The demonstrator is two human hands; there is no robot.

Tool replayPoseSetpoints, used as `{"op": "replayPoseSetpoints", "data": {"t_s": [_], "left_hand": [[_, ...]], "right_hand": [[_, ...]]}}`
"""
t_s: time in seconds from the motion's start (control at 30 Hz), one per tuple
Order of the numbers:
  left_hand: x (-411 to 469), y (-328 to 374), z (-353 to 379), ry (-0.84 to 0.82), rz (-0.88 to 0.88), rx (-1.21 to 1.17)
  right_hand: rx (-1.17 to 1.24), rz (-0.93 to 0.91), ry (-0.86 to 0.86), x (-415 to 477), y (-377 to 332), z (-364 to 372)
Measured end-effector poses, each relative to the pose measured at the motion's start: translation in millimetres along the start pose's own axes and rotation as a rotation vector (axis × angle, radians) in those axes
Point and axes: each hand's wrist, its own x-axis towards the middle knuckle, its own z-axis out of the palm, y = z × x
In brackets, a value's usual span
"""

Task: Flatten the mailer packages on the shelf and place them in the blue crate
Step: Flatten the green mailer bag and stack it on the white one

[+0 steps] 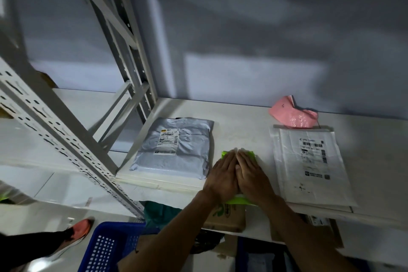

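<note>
At the lower left of the frame, a blue crate [110, 247] sits on the floor below the shelf's front edge. Just above it, right of centre, the left hand [223, 174] and right hand [251, 174] lie side by side, fingers straight and flat. They grip nothing and press down on a green mailer [240, 201] at the front of the white shelf [240, 130].

To flatten it well, press evenly and sweep outward from the middle so trapped air escapes, without letting it slide off the edge.

A grey mailer [176, 148] lies left of the hands and a white mailer [309, 161] lies right. Farther back, at right, sits a crumpled pink mailer [293, 115].
</note>
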Motion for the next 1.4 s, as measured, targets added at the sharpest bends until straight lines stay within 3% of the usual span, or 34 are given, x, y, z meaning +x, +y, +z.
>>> {"op": "replayPoseSetpoints", "data": {"t_s": [0.13, 0.37, 0.53, 0.77, 1.0, 1.23, 1.4], "left_hand": [[-11, -4, 13, -0.006, 0.014, 0.091], [-15, -4, 10, -0.015, -0.043, 0.13], [-14, -2, 6, -0.021, -0.038, 0.13], [-20, 8, 4, 0.045, -0.1, 0.154], [-21, 9, 11, 0.033, -0.139, 0.158], [-22, 13, 3, -0.016, -0.141, 0.192], [-26, 25, 10, -0.051, -0.318, 0.2]], "right_hand": [[-0.059, -0.056, -0.045, -6, 1, 10], [-0.016, 0.064, -0.169, -5, 4, 24], [-0.119, -0.079, -0.084, -9, 6, 21], [-0.082, -0.048, -0.03, -24, 2, 15], [-0.004, 0.059, -0.082, -28, -2, 11], [-0.049, 0.027, -0.133, -29, 3, 20], [-0.066, -0.081, -0.108, -27, 4, 12]]}}
